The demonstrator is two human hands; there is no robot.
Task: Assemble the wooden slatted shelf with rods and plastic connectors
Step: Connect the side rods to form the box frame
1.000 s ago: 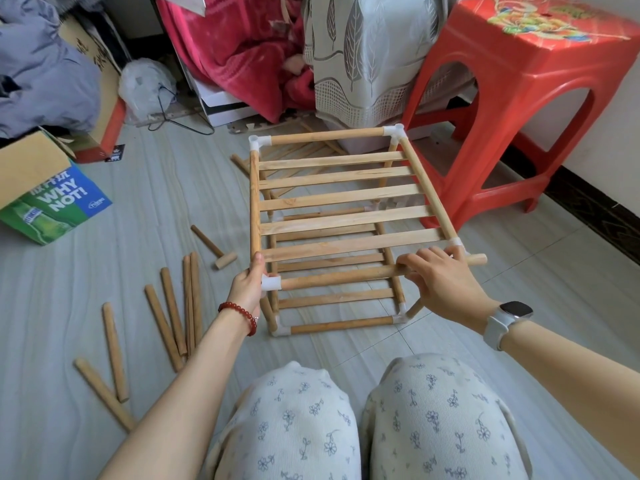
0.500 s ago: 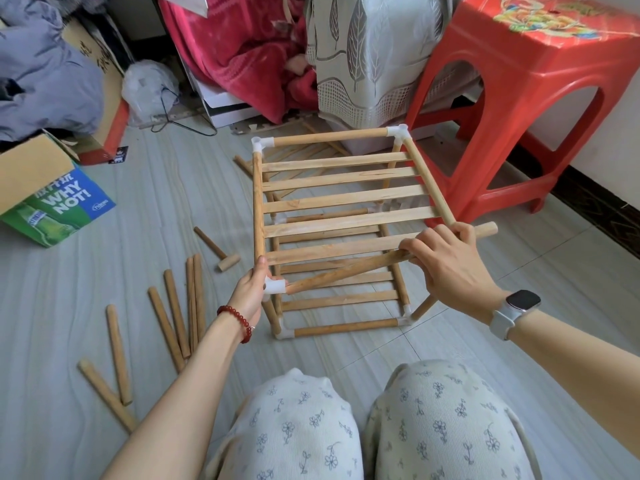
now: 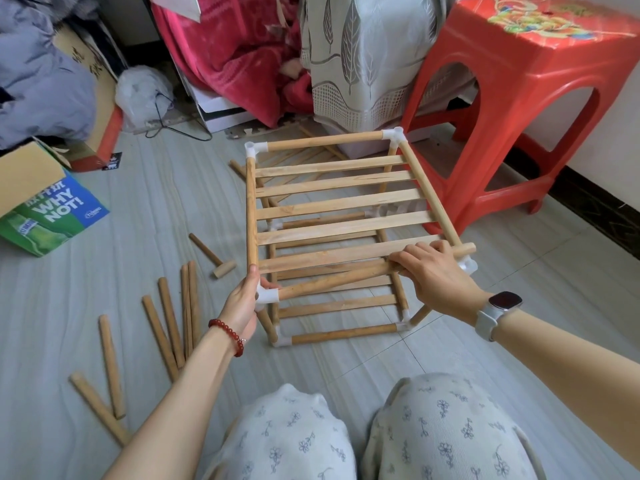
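your left hand (image 3: 242, 303) pinches the corner connector (image 3: 267, 295) to brace it; right hand (image 3: 433, 271) grips the front rod (image 3: 332, 280), aligning its free end with the right connector (image 3: 468, 265).

Right hand (image 3: 434, 271): covers the rod (image 3: 332, 280) end, so its seating in the connector (image 3: 468, 265) cannot be told. Stool (image 3: 526, 109): cut by top and right edges. Box (image 3: 48, 209): cut at left edge, small print unreadable.
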